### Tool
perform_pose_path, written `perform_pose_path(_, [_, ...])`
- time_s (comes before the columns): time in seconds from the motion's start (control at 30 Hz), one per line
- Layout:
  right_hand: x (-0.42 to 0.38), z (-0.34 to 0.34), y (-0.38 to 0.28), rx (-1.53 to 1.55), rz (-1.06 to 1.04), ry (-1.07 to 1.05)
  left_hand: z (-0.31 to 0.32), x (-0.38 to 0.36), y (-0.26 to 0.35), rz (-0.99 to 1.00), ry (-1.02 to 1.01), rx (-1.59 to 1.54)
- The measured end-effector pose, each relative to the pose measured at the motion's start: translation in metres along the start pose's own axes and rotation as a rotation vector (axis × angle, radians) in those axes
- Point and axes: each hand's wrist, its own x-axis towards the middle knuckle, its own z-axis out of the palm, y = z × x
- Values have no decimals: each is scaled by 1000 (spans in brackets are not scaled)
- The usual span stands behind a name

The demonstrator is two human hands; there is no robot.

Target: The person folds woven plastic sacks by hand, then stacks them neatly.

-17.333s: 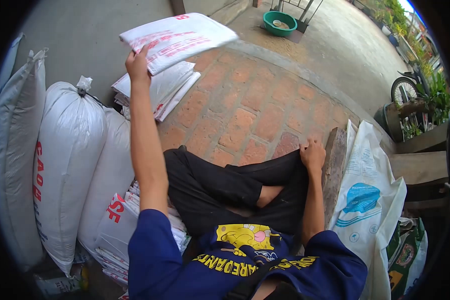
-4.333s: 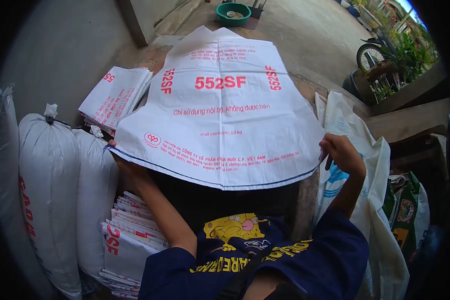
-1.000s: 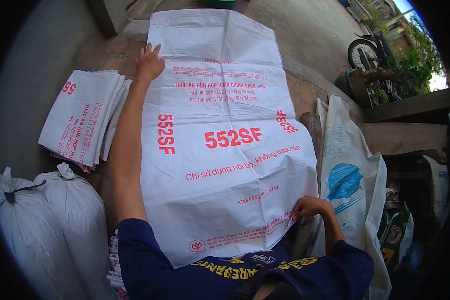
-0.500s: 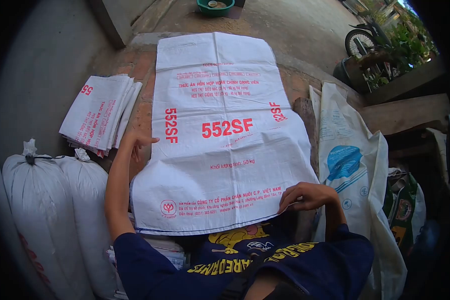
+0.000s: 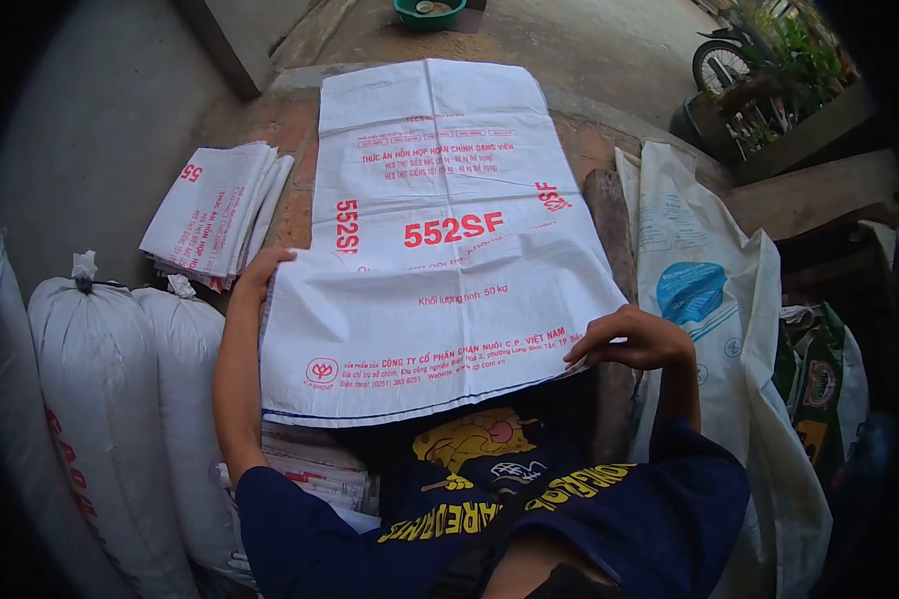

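Observation:
A white woven feed sack [image 5: 449, 319] with red print lies flat and lengthwise in front of me. Its near end reaches my lap, and a crease runs across it just below the large "552SF". My left hand [image 5: 267, 268] is closed on the sack's left edge beside that crease, its fingertips partly hidden. At the lower right, my right hand [image 5: 637, 339] pinches the sack's near right corner between thumb and fingers.
Folded sacks [image 5: 210, 215] lie stacked at the left, behind filled, tied white sacks [image 5: 110, 399]. More folded sacks [image 5: 320, 479] rest by my lap. At the right are a wooden beam [image 5: 609, 230] and a large pale sack [image 5: 709, 299]. A green basin [image 5: 430, 18] stands ahead.
My left hand has come onto the sack's left edge, which it now holds. The sack's near part has shifted away from me and folds over at the crease. My right hand keeps its corner.

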Motion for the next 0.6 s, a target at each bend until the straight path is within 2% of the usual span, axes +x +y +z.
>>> perform_pose_path(0.07, [1,-4,1,-4,6,-37,1,-13,42,81,-1,-108])
perform_pose_path(0.13, [3,-15,-1,5,-11,-160,30,-53,87,217,-48,-212])
perform_pose_path(0.23, [-15,-42,11,128,-129,-184,10,-55,105,244,-100,-180])
perform_pose_path(0.27, [-20,-47,9,166,-137,-187,11,-59,91,242,-104,-186])
perform_pose_path(0.33, [-20,-49,7,139,-203,-195,18,-71,50,975,306,387])
perform_pose_path(0.37, [-18,-49,4,114,-279,-202,4,-50,36,1137,372,560])
perform_pose_path(0.4, [-14,-48,1,113,-278,-198,-7,-30,17,1169,444,537])
perform_pose_path(0.43, [-4,-46,-8,160,-254,-320,0,-27,11,1124,457,438])
perform_pose_path(0.5, [15,-47,-10,301,-208,-568,9,-23,-5,963,439,178])
perform_pose_path(0.53, [25,-46,-6,386,-251,-640,9,-21,-16,884,418,80])
perform_pose_path(0.6, [54,-55,8,376,-369,-626,11,-25,-37,746,378,-91])
